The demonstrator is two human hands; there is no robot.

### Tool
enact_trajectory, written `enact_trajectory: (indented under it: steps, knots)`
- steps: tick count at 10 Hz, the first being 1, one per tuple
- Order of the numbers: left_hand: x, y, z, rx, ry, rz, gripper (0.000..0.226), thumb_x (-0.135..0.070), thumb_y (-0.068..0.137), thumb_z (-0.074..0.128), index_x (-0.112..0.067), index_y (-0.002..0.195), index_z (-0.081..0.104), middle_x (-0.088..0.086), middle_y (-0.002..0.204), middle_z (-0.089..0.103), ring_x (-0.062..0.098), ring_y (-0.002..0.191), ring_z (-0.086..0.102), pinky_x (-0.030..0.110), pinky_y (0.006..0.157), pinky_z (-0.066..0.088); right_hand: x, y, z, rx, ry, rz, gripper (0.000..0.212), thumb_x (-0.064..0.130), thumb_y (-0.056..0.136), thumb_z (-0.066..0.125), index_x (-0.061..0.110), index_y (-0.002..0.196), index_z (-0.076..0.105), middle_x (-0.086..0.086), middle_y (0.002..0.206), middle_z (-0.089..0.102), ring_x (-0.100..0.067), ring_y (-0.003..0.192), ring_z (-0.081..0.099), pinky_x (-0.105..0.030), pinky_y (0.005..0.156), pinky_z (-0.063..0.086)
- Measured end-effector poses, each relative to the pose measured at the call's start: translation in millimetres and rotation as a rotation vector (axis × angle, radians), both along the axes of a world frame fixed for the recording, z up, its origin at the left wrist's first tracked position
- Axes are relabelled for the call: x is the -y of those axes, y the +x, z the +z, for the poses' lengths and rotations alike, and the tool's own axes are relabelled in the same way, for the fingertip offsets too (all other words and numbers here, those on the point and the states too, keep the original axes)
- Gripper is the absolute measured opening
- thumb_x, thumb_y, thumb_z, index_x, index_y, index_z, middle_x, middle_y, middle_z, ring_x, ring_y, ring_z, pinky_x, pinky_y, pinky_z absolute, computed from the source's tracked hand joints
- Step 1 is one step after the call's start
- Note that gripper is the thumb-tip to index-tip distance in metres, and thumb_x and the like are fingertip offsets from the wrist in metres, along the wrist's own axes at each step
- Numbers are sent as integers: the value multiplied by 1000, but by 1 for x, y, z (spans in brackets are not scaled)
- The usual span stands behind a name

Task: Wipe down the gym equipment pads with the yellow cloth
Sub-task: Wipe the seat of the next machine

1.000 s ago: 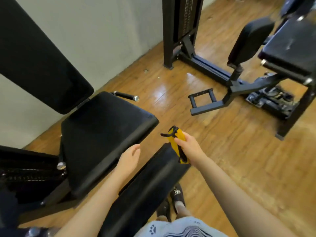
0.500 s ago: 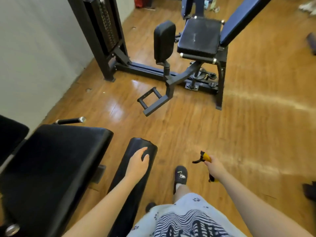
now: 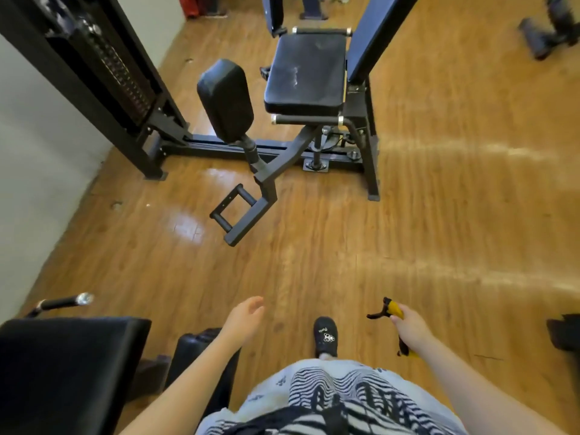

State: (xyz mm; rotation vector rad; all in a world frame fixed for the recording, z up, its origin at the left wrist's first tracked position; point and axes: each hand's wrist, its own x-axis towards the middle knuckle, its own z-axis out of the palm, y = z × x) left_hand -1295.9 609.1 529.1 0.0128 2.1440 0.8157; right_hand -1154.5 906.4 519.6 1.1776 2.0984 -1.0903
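Observation:
My right hand (image 3: pixel 411 331) is closed around the yellow cloth (image 3: pixel 394 310), which is bunched up with a dark edge sticking out to the left. My left hand (image 3: pixel 243 320) hovers open above the floor, just past the end of a long black leg pad (image 3: pixel 191 348). A black seat pad (image 3: pixel 67 368) fills the lower left. Ahead stands another machine with a black seat pad (image 3: pixel 306 73), an upright black thigh pad (image 3: pixel 226 98) and a dark backrest (image 3: pixel 376 36).
A weight stack frame (image 3: pixel 94 67) stands along the pale wall at the left. A black foot bracket (image 3: pixel 238 211) juts out over the wooden floor (image 3: pixel 439 230). My dark shoe (image 3: pixel 326 335) is below. Dark objects sit at the right edge and top right.
The view has swung away from the near bench toward the machine ahead. My left hand has lifted off the long leg pad. My right hand came off that pad with the cloth.

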Motion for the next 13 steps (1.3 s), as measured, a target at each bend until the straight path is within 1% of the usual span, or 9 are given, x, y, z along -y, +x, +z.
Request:
enact_trajectory:
  steps: [5, 6, 7, 8, 9, 10, 11, 12, 13]
  knots:
    - [-92, -191, -38, 34, -167, 55, 38, -17, 99, 40, -9, 136, 45, 8, 138, 49, 22, 127, 45, 29, 102, 34, -114, -194, -18, 20, 2, 18, 39, 7, 97, 42, 6, 136, 42, -14, 136, 49, -29, 125, 45, -26, 85, 34]
    - [-112, -256, -48, 48, -168, -14, 39, -16, 99, 39, -9, 137, 44, 8, 140, 47, 22, 129, 43, 27, 103, 33, -131, -243, -23, 50, 2, -10, 39, 8, 97, 42, 7, 137, 41, -16, 130, 52, -32, 119, 49, -30, 81, 37]
    - [-136, -329, -44, 61, -195, -129, 39, -15, 100, 37, -10, 138, 41, 7, 142, 46, 19, 130, 42, 23, 101, 33, -144, -289, -20, 73, 13, -48, 38, 9, 98, 42, 8, 136, 42, -17, 116, 59, -32, 101, 56, -35, 75, 42]
    - [-168, -402, -27, -3, -176, -88, 36, -16, 99, 40, -11, 134, 47, 7, 136, 50, 22, 125, 47, 23, 95, 37, -155, -345, -10, 45, 5, -66, 39, 9, 97, 42, 9, 136, 42, -14, 132, 52, -30, 118, 49, -31, 84, 39]
    - [-209, -461, -4, 2, -115, -64, 35, -17, 97, 45, -10, 131, 52, 8, 134, 52, 24, 123, 49, 26, 99, 38, -169, -406, 5, -18, -25, -98, 42, 7, 97, 42, 6, 139, 38, -13, 139, 45, -29, 129, 41, -30, 95, 35]
    - [-246, -504, 3, 2, -29, -72, 34, -18, 97, 45, -11, 129, 53, 6, 132, 54, 24, 121, 51, 27, 100, 39, -193, -472, 20, -102, -36, -132, 43, 9, 98, 40, 10, 141, 35, -9, 142, 42, -25, 128, 41, -33, 101, 34]
    - [-290, -554, 6, -88, 18, -48, 33, -17, 98, 43, -13, 130, 52, 5, 128, 56, 23, 118, 53, 27, 97, 40, -222, -545, 27, -202, -28, -136, 42, 8, 98, 40, 14, 139, 38, -6, 134, 48, -21, 113, 48, -25, 87, 35]
    - [-325, -610, -4, -151, 20, -5, 34, -13, 97, 41, -15, 129, 53, 3, 127, 58, 18, 115, 54, 26, 95, 40, -253, -628, 23, -302, -46, -87, 42, 7, 97, 41, 16, 138, 41, 2, 132, 47, -21, 126, 43, -20, 92, 30]
    - [-361, -681, -14, -234, -33, 39, 39, -14, 97, 41, -15, 136, 47, 3, 135, 53, 19, 122, 50, 29, 101, 38, -286, -719, 21, -355, -55, -23, 41, 7, 97, 41, 18, 136, 43, -4, 136, 48, -22, 126, 43, -21, 96, 31]
